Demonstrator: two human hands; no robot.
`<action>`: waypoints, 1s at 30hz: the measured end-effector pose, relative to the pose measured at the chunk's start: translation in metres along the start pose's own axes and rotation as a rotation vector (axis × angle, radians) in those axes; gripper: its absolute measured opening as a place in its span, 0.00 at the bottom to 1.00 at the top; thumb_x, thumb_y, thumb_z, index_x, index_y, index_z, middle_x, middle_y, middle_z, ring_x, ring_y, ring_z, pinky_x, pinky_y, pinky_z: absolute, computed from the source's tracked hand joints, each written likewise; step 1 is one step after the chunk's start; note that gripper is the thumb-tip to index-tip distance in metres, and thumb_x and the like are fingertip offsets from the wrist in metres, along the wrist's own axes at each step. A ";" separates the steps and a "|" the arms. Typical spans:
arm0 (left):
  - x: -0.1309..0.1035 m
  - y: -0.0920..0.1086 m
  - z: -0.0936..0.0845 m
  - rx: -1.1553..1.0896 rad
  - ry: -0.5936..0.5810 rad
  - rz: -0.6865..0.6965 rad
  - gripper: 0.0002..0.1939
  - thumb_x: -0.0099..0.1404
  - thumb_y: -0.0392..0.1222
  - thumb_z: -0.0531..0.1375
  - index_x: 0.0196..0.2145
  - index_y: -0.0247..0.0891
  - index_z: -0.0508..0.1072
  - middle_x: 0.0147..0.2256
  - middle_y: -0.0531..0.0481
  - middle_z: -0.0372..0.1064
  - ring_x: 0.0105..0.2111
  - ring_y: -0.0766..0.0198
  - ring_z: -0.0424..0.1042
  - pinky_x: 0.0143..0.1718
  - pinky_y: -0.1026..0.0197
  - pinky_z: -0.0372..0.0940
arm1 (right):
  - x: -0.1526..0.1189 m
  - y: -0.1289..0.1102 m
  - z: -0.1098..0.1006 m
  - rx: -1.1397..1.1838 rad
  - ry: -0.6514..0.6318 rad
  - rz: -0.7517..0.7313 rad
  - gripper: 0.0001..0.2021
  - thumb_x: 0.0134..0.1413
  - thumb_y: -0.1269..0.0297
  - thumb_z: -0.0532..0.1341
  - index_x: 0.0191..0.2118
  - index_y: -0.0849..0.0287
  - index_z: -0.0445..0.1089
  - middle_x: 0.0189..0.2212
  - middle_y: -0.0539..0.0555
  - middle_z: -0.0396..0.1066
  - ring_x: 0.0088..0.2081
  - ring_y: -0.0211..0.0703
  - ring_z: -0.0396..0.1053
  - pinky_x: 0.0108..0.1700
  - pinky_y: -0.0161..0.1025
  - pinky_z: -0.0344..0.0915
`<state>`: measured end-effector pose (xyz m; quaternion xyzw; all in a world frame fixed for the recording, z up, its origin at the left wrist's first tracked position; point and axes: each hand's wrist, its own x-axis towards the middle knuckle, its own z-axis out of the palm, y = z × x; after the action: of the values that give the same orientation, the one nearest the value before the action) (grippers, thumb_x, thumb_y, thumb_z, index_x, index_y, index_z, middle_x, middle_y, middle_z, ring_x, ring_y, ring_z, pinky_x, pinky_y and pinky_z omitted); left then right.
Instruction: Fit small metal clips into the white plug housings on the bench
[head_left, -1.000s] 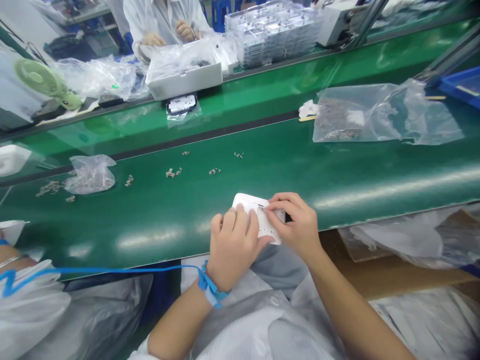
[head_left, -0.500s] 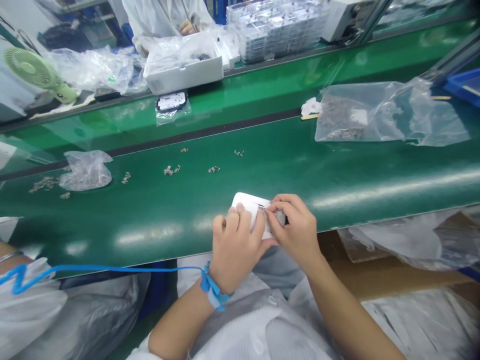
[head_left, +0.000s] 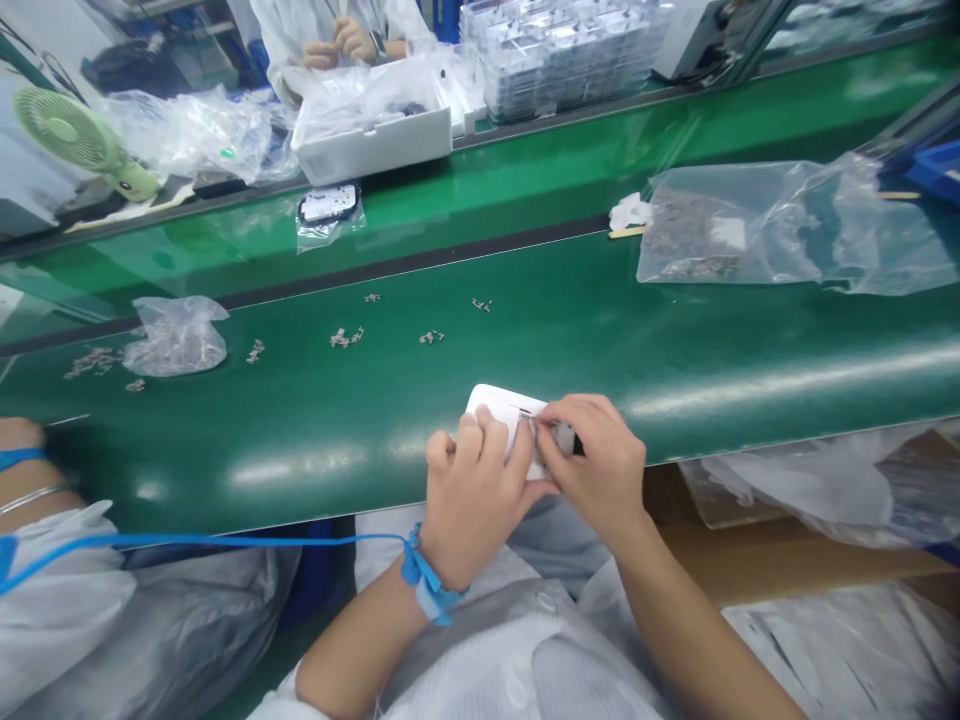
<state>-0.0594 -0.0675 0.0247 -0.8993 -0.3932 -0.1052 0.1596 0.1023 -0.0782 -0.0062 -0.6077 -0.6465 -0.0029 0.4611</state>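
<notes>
One green workbench (head_left: 570,330), person (head_left: 352,42) opposite.

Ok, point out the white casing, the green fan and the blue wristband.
White casing (head_left: 494,400): head view, upper left part.
Green fan (head_left: 70,128): head view, round grille.
Blue wristband (head_left: 429,582): head view, band.

The person wears a loose white coat (head_left: 491,645) of thin cloth, its front faintly lined and carrying pale round buttons (head_left: 546,602) (two show, both much the colour of the fabric). A white sleeve (head_left: 289,698) ends below the left elbow. At the wrist of the left hand (head_left: 480,480) is a bright blue band (head_left: 429,582) with a paler blue section, joined to a thin, smooth blue cord (head_left: 262,542). The right hand (head_left: 600,460) and forearm are bare. Grey cloth (head_left: 559,545) covers the lap.
</notes>
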 end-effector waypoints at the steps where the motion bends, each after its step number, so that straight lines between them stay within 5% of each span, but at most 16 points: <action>1: 0.000 0.000 0.000 -0.006 0.005 -0.001 0.33 0.69 0.67 0.49 0.60 0.43 0.68 0.57 0.34 0.67 0.51 0.45 0.64 0.47 0.45 0.51 | 0.000 -0.001 0.000 -0.006 -0.005 -0.004 0.08 0.57 0.77 0.62 0.36 0.55 0.68 0.31 0.50 0.74 0.38 0.44 0.70 0.41 0.42 0.69; 15: 0.001 0.002 0.002 0.011 0.013 -0.020 0.34 0.69 0.67 0.48 0.60 0.42 0.68 0.57 0.34 0.66 0.51 0.45 0.63 0.46 0.44 0.51 | -0.006 0.001 0.001 0.083 0.057 0.064 0.11 0.57 0.74 0.66 0.44 0.53 0.72 0.34 0.50 0.78 0.37 0.42 0.75 0.40 0.40 0.72; 21: 0.000 -0.002 -0.002 -0.052 0.018 -0.023 0.33 0.69 0.67 0.48 0.60 0.42 0.68 0.57 0.33 0.67 0.52 0.44 0.65 0.48 0.44 0.53 | -0.007 0.007 -0.001 -0.126 -0.107 -0.111 0.08 0.62 0.73 0.61 0.44 0.56 0.73 0.34 0.53 0.77 0.39 0.46 0.73 0.42 0.44 0.70; 30: -0.007 -0.007 -0.001 -0.317 0.102 -0.160 0.23 0.75 0.48 0.48 0.57 0.29 0.67 0.58 0.35 0.68 0.53 0.48 0.66 0.50 0.47 0.54 | 0.013 0.014 0.000 0.028 -0.112 -0.034 0.10 0.58 0.72 0.60 0.44 0.56 0.73 0.42 0.56 0.75 0.41 0.48 0.71 0.44 0.46 0.70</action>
<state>-0.0691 -0.0679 0.0246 -0.8726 -0.4333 -0.2237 0.0270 0.1158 -0.0641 -0.0057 -0.5893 -0.6817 0.0322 0.4324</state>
